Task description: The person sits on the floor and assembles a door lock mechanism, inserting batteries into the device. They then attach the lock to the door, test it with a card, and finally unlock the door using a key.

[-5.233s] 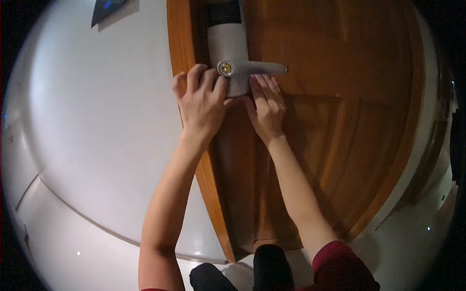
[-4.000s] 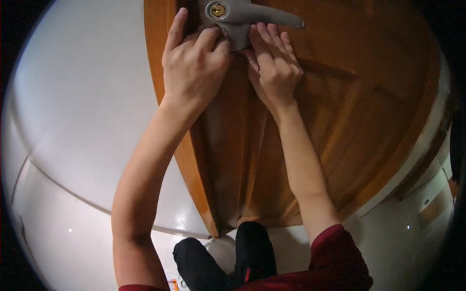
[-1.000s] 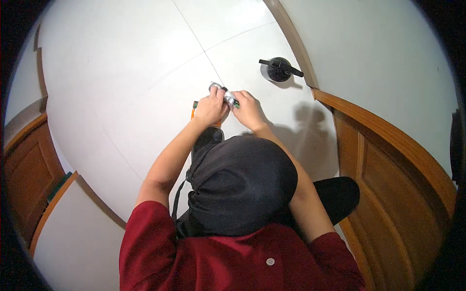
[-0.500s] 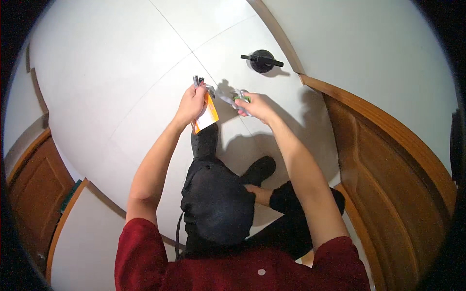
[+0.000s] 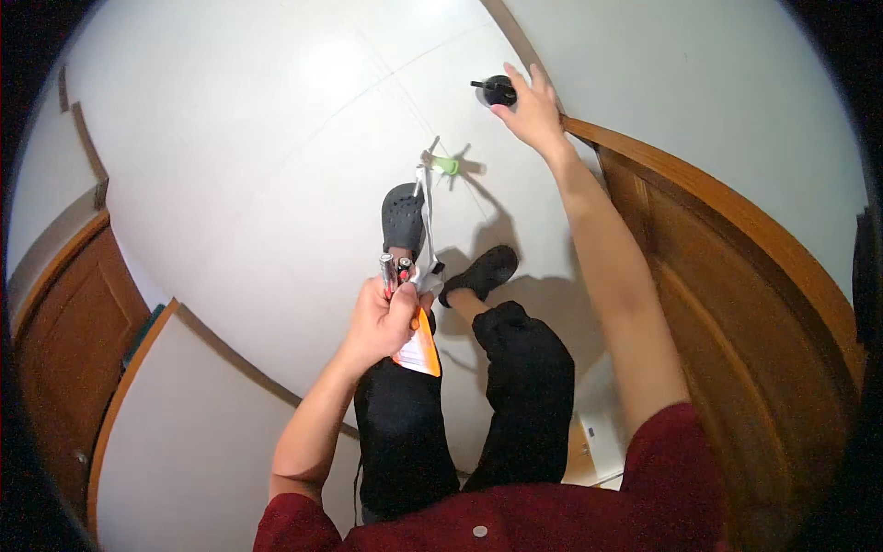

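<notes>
My left hand (image 5: 382,317) is closed around a small bundle in front of my knee. From it stick out slim silver tubes (image 5: 388,269), whose kind I cannot make out, and an orange-and-white card (image 5: 420,350) hangs below. A pale strap (image 5: 428,221) runs from this hand to a bunch of keys (image 5: 441,164) with a green part, seen beyond my shoe. My right hand (image 5: 536,112) reaches far right with fingers spread around a round black object (image 5: 499,90) on the floor, which has a flat bar across it. Whether the fingers touch it is hard to tell.
Dark clogs (image 5: 402,216) are on my feet upon the pale tiled floor (image 5: 276,202). A wood-trimmed wall with brown panels (image 5: 736,304) runs along the right. A brown door (image 5: 74,340) and a white partition (image 5: 212,405) stand at the left.
My right hand has let go of the green-headed keys and moved out to the black object. My left hand, still holding its bundle, has come nearer to me. My legs have shifted.
</notes>
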### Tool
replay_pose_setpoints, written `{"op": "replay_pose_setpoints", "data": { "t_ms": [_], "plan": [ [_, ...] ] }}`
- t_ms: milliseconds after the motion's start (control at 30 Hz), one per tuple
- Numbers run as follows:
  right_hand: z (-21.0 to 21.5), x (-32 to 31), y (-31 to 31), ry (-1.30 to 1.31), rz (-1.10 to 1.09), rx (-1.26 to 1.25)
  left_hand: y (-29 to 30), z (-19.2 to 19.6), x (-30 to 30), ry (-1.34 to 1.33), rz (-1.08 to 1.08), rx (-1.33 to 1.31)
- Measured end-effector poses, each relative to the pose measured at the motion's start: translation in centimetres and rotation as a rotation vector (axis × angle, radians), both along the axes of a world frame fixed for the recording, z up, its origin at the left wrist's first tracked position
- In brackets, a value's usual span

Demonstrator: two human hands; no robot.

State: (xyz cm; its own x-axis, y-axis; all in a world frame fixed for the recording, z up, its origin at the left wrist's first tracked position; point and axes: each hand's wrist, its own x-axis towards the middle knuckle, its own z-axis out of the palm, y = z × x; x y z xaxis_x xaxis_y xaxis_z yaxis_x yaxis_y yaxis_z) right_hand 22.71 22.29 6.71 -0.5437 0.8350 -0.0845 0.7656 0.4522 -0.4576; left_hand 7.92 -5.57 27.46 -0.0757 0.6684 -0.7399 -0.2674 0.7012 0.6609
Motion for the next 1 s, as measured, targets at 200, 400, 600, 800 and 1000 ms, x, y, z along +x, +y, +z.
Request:
{"op": "replay_pose_setpoints", "data": {
  "t_ms": [200,400,600,800,1000],
  "plan": [
    [1.8,-0.3,-3.8,-0.108,-0.151,-0.300,1.0,6.9,-1.8,0.156,0.379,-0.054],
    [28.7,-1.8,-13.7,0.109,-0.259,-0.530,1.8,15.7,-2.6,0.057,0.606,-0.106],
    [52.9,-4.4,-22.9,0.177,-0.066,-0.398,0.8,30.3,-2.3,-0.134,0.543,-0.107],
    [55.3,4.8,-25.0,0.449,-0.335,-0.588,-0.6,37.9,-3.5,-0.450,0.596,-0.201],
    [38.0,14.9,-41.4,0.044,-0.963,-1.090,0.0,42.9,-8.1,-0.530,0.607,0.002]
  ]
}}
